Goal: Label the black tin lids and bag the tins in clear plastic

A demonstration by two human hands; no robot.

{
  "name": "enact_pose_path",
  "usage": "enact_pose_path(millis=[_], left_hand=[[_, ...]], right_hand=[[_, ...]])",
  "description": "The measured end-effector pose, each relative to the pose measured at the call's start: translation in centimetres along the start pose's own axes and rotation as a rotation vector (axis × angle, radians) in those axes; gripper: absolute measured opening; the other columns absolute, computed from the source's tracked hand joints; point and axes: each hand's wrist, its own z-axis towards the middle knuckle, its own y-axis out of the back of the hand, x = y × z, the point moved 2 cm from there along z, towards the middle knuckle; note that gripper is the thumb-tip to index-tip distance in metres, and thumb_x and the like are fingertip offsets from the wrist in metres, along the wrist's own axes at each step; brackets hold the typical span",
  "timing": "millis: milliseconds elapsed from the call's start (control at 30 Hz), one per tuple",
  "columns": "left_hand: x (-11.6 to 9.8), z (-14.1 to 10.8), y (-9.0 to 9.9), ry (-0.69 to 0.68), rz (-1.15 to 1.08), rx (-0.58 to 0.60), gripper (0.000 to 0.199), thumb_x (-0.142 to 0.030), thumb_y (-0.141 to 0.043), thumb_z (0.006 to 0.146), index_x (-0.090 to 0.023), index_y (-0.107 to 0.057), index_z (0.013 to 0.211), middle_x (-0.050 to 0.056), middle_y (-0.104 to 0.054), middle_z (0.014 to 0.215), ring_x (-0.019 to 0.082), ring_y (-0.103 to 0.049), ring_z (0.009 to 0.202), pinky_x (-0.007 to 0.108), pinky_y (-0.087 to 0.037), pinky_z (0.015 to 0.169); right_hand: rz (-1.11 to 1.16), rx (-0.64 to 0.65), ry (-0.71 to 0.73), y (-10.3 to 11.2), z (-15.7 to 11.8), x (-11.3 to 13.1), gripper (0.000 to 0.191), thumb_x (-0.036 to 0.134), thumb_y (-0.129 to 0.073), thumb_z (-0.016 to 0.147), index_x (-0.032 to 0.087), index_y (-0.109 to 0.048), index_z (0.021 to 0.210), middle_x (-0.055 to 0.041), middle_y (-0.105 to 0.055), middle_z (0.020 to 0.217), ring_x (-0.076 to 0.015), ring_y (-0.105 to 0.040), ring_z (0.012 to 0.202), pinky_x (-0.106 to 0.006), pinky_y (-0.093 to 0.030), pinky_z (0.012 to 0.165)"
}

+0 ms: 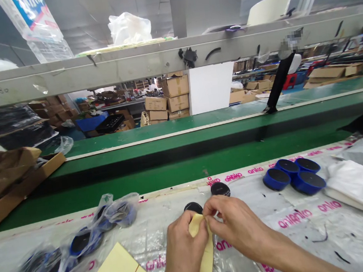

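Note:
My left hand (183, 250) holds a bent yellow paper sheet (206, 261) between thumb and fingers, and the sheet hangs down toward me. At its top edge my right hand (236, 223) is closed in a pinch, fingertips touching the left thumb. Whatever small piece may lie between those fingertips is hidden. Just beyond the hands are two black round discs: one disc (193, 207) partly behind the left hand, the other disc (220, 188) behind the right knuckles. More yellow sheets (116, 268) lie flat on the table to the left.
Several blue round pieces with black tops (308, 182) stand grouped at right, beside white bags (362, 186). At left lie similar pieces in clear plastic bags (85, 241). A cardboard box (21, 191) sits far left. Behind the plastic-covered table (250, 206) runs a green conveyor (159, 168).

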Motion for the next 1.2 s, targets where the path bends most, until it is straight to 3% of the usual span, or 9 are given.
enact_pose_path(millis=[233,467,633,700,767,833,900,1033,1200], left_hand=[[0.2,0.0,-0.2,-0.019,0.071,-0.043,0.016,-0.034,-0.058,0.087,-0.021,-0.064,0.078,-0.001,-0.066,0.071,0.017,-0.059,0.066,0.025,-0.038,0.064],[1.0,0.7,2.3,0.101,0.02,-0.118,0.023,-0.043,-0.059,0.085,-0.022,-0.062,0.075,0.0,-0.066,0.065,0.019,-0.059,0.062,0.025,-0.04,0.06],[3.4,1.5,5.6,0.226,0.307,-0.256,0.036,-0.046,-0.057,0.088,-0.019,-0.064,0.111,0.012,-0.073,0.098,0.033,-0.068,0.091,0.037,-0.049,0.076],[3.6,1.5,5.5,0.133,0.553,-0.34,0.046,-0.036,-0.052,0.091,-0.013,-0.055,0.131,0.019,-0.067,0.119,0.039,-0.063,0.108,0.046,-0.05,0.085],[3.2,1.2,4.7,-0.098,0.701,-0.412,0.048,-0.025,-0.048,0.092,-0.012,-0.05,0.138,0.022,-0.053,0.141,0.04,-0.05,0.129,0.053,-0.044,0.1],[2.8,0.9,3.6,-0.324,0.708,-0.366,0.048,-0.019,-0.046,0.091,-0.016,-0.052,0.138,0.016,-0.043,0.152,0.035,-0.037,0.142,0.054,-0.035,0.112],[2.9,0.7,2.6,-0.379,0.622,-0.224,0.056,-0.018,-0.049,0.088,-0.019,-0.046,0.144,0.012,-0.04,0.156,0.03,-0.035,0.145,0.049,-0.034,0.116],[3.8,0.7,1.6,-0.175,0.451,0.005,0.075,-0.025,-0.063,0.078,-0.018,-0.04,0.149,0.012,-0.048,0.15,0.031,-0.043,0.139,0.049,-0.038,0.114],[3.3,1.6,0.8,-0.121,0.409,0.047,0.064,-0.017,-0.066,0.07,-0.021,-0.056,0.134,0.009,-0.063,0.126,0.031,-0.056,0.118,0.05,-0.045,0.1]], right_hand=[[0.053,-0.04,0.033,-0.4,-0.1,-0.2,0.017,0.011,-0.052,0.077,0.022,-0.065,0.08,-0.0002,-0.067,0.082,-0.0189,-0.061,0.077,-0.03,-0.041,0.069],[0.582,0.045,-0.216,0.1,0.8,-1.3,0.017,0.032,-0.057,0.078,0.018,-0.066,0.078,-0.003,-0.067,0.079,-0.0184,-0.061,0.072,-0.028,-0.048,0.064],[0.749,0.043,-0.332,-0.4,0.9,-2.1,0.021,0.039,-0.062,0.074,0.018,-0.062,0.075,-0.0061,-0.068,0.089,-0.0189,-0.061,0.078,-0.025,-0.047,0.058],[0.774,0.018,-0.329,-0.7,0.9,-2.3,0.021,0.039,-0.063,0.075,0.018,-0.06,0.074,-0.0084,-0.069,0.099,-0.0194,-0.062,0.08,-0.025,-0.047,0.057],[0.787,0.002,-0.327,-0.9,0.8,-2.4,0.021,0.04,-0.063,0.074,0.018,-0.061,0.074,-0.0104,-0.069,0.109,-0.0199,-0.063,0.082,-0.025,-0.047,0.056],[0.796,0.001,-0.321,-1.0,0.7,-2.6,0.02,0.038,-0.062,0.074,0.018,-0.061,0.073,-0.0118,-0.068,0.113,-0.0208,-0.064,0.085,-0.024,-0.047,0.054],[0.812,0.003,-0.311,-1.1,0.7,-2.7,0.018,0.036,-0.06,0.073,0.018,-0.061,0.072,-0.0126,-0.068,0.112,-0.0219,-0.065,0.087,-0.022,-0.046,0.052],[0.832,-0.001,-0.297,-1.5,0.9,-2.8,0.013,0.031,-0.056,0.07,0.019,-0.061,0.068,-0.0123,-0.069,0.101,-0.0255,-0.066,0.093,-0.02,-0.042,0.048],[0.818,0.014,-0.317,-2.7,0.9,-3.1,0.012,0.028,-0.056,0.07,0.018,-0.062,0.068,-0.0126,-0.067,0.105,-0.026,-0.064,0.096,-0.02,-0.043,0.049]])
